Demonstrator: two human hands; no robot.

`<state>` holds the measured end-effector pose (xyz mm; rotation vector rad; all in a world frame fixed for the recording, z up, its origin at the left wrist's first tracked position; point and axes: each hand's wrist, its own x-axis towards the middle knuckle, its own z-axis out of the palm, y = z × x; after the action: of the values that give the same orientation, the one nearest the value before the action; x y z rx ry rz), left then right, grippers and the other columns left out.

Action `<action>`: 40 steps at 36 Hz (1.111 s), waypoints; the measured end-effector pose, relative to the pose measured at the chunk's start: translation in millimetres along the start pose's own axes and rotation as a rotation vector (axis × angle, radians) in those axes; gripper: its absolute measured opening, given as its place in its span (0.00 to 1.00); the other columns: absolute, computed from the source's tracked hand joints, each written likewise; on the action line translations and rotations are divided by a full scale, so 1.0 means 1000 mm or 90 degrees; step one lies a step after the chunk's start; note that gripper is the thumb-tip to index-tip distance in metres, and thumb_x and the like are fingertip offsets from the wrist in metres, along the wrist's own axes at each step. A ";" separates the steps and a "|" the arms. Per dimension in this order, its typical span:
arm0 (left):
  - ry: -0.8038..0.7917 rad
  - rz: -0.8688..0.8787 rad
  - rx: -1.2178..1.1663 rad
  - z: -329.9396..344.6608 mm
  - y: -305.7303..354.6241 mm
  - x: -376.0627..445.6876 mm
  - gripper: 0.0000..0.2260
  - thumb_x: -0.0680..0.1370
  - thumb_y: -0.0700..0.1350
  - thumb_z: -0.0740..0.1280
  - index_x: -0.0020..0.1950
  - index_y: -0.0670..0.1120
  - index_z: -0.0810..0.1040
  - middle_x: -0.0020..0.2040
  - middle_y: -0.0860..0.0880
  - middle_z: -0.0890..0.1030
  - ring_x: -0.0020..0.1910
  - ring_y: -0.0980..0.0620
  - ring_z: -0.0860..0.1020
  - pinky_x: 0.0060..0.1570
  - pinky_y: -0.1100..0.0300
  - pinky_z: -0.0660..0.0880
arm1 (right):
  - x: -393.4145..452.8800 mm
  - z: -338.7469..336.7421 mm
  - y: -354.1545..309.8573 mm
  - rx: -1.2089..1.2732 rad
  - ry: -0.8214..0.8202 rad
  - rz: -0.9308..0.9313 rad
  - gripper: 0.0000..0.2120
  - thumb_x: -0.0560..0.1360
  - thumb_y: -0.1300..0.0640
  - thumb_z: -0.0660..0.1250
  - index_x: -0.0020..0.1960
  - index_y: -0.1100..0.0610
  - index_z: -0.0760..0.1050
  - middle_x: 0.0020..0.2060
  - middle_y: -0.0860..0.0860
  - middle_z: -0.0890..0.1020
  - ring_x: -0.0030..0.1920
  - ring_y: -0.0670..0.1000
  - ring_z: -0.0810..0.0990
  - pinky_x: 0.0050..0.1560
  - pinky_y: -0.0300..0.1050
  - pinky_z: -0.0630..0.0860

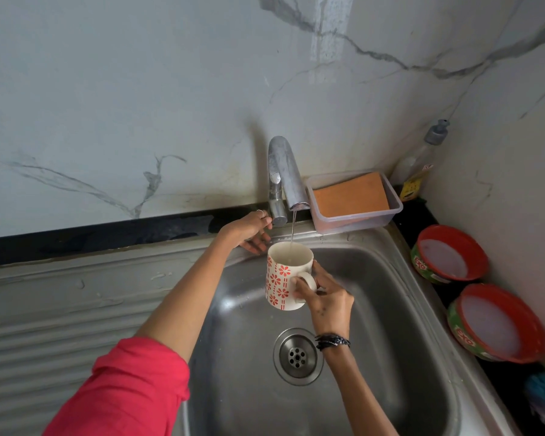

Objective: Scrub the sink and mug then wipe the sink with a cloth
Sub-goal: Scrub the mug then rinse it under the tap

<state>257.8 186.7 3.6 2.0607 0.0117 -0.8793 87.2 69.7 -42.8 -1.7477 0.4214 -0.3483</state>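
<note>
Ceramic mug [288,275], white with red flower print, held upright above the steel sink [390,278] basin, directly under the tap [285,174] spout. Thin stream of water [292,228] runs into its mouth.

Head view: right hand [323,298] grips the mug by the handle, fingers curled through and around the loop, thumb near the rim side. Left hand [253,231] is at the tap's valve knob, thumb and forefinger pinching it, other fingers loose.

Handling, my read: rigid, glazed, so slick once wet or soapy. Brittle, and a steel basin below won't forgive a drop. Gets heavier as it fills, which torques the handle grip. Handle is the right hold for rinsing; for scrubbing the inside, better to wrap the body with one hand and work the scrubber with the other.

Nearby: orange sponge [351,195] in a clear tub [356,220] behind the sink, two red-rimmed soap tubs [450,254] on the right, drain [298,356] open.
</note>
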 end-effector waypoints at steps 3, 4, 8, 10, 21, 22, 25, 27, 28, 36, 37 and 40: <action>0.000 -0.003 -0.008 0.000 0.000 -0.001 0.10 0.83 0.47 0.51 0.51 0.43 0.68 0.43 0.44 0.77 0.36 0.47 0.78 0.42 0.53 0.77 | 0.001 -0.001 -0.002 0.000 -0.003 -0.004 0.16 0.69 0.60 0.74 0.56 0.53 0.81 0.43 0.39 0.82 0.39 0.31 0.78 0.41 0.24 0.73; 0.000 -0.004 -0.008 0.000 0.000 -0.001 0.10 0.83 0.47 0.51 0.49 0.44 0.68 0.43 0.44 0.77 0.37 0.47 0.78 0.43 0.52 0.77 | 0.001 -0.001 -0.002 -0.002 -0.003 -0.007 0.16 0.69 0.60 0.74 0.56 0.54 0.81 0.42 0.38 0.81 0.38 0.31 0.78 0.40 0.24 0.73; 0.004 -0.008 -0.013 -0.002 0.000 -0.003 0.11 0.83 0.48 0.52 0.44 0.44 0.67 0.43 0.44 0.80 0.37 0.47 0.79 0.43 0.52 0.77 | 0.002 -0.001 -0.002 0.004 -0.005 -0.007 0.16 0.68 0.58 0.74 0.56 0.53 0.81 0.41 0.38 0.82 0.36 0.33 0.77 0.41 0.29 0.75; -0.004 -0.011 -0.021 -0.004 -0.001 -0.003 0.12 0.83 0.49 0.53 0.44 0.44 0.67 0.43 0.44 0.81 0.37 0.47 0.80 0.43 0.53 0.78 | 0.004 -0.001 -0.001 0.010 -0.005 -0.012 0.16 0.68 0.59 0.74 0.56 0.53 0.81 0.42 0.41 0.83 0.36 0.32 0.77 0.41 0.26 0.74; 0.102 0.015 -0.257 0.013 -0.015 -0.004 0.10 0.80 0.50 0.60 0.45 0.44 0.70 0.39 0.46 0.81 0.31 0.51 0.79 0.25 0.65 0.75 | 0.015 -0.007 -0.001 -0.016 -0.039 -0.036 0.15 0.69 0.62 0.74 0.56 0.58 0.81 0.49 0.31 0.77 0.44 0.29 0.78 0.48 0.33 0.78; 0.128 0.011 -0.302 0.017 -0.018 -0.005 0.10 0.80 0.50 0.61 0.46 0.44 0.71 0.40 0.46 0.81 0.32 0.51 0.79 0.24 0.65 0.75 | 0.016 -0.007 0.000 -0.016 -0.034 -0.044 0.15 0.69 0.62 0.74 0.56 0.58 0.81 0.51 0.34 0.78 0.44 0.29 0.78 0.48 0.34 0.79; 0.183 0.015 -0.417 0.025 -0.028 -0.005 0.08 0.78 0.50 0.64 0.47 0.45 0.73 0.43 0.45 0.82 0.35 0.49 0.80 0.27 0.63 0.77 | 0.016 -0.009 0.002 -0.014 -0.025 -0.056 0.14 0.69 0.62 0.74 0.55 0.58 0.81 0.55 0.41 0.80 0.43 0.29 0.78 0.46 0.31 0.78; 0.208 0.041 -0.445 0.026 -0.034 -0.005 0.07 0.78 0.48 0.65 0.46 0.45 0.74 0.45 0.45 0.82 0.34 0.50 0.81 0.30 0.62 0.78 | 0.017 -0.010 0.004 -0.015 -0.029 -0.054 0.15 0.69 0.62 0.74 0.55 0.58 0.81 0.54 0.44 0.81 0.43 0.29 0.78 0.44 0.28 0.76; 0.220 0.051 -0.462 0.026 -0.036 -0.005 0.06 0.78 0.47 0.65 0.46 0.44 0.74 0.45 0.45 0.82 0.34 0.50 0.80 0.30 0.62 0.78 | 0.016 -0.011 0.004 -0.015 -0.031 -0.051 0.15 0.69 0.62 0.74 0.56 0.58 0.81 0.54 0.44 0.81 0.43 0.29 0.78 0.44 0.26 0.75; 0.286 0.081 -0.550 0.029 -0.038 -0.008 0.03 0.77 0.42 0.66 0.44 0.44 0.77 0.44 0.47 0.81 0.37 0.54 0.80 0.32 0.67 0.78 | 0.014 -0.009 0.009 -0.040 -0.032 -0.053 0.13 0.69 0.61 0.74 0.53 0.60 0.82 0.54 0.47 0.82 0.40 0.29 0.78 0.40 0.24 0.73; 0.308 0.095 -0.535 0.030 -0.038 -0.008 0.03 0.77 0.42 0.66 0.44 0.44 0.77 0.43 0.47 0.81 0.35 0.56 0.81 0.32 0.68 0.78 | 0.013 -0.009 0.009 -0.041 -0.030 -0.050 0.12 0.69 0.62 0.74 0.52 0.60 0.82 0.55 0.46 0.81 0.40 0.29 0.77 0.40 0.23 0.73; 0.372 0.133 -0.473 0.031 -0.034 -0.007 0.04 0.76 0.42 0.67 0.42 0.45 0.78 0.39 0.48 0.82 0.30 0.59 0.80 0.32 0.67 0.77 | 0.013 -0.009 0.008 -0.045 -0.027 -0.053 0.12 0.68 0.63 0.74 0.52 0.61 0.82 0.56 0.47 0.81 0.39 0.29 0.77 0.40 0.23 0.72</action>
<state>223.6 187.5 -28.1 1.4995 0.3759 -0.0771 93.8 54.9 -48.2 -1.8427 0.3345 -0.3588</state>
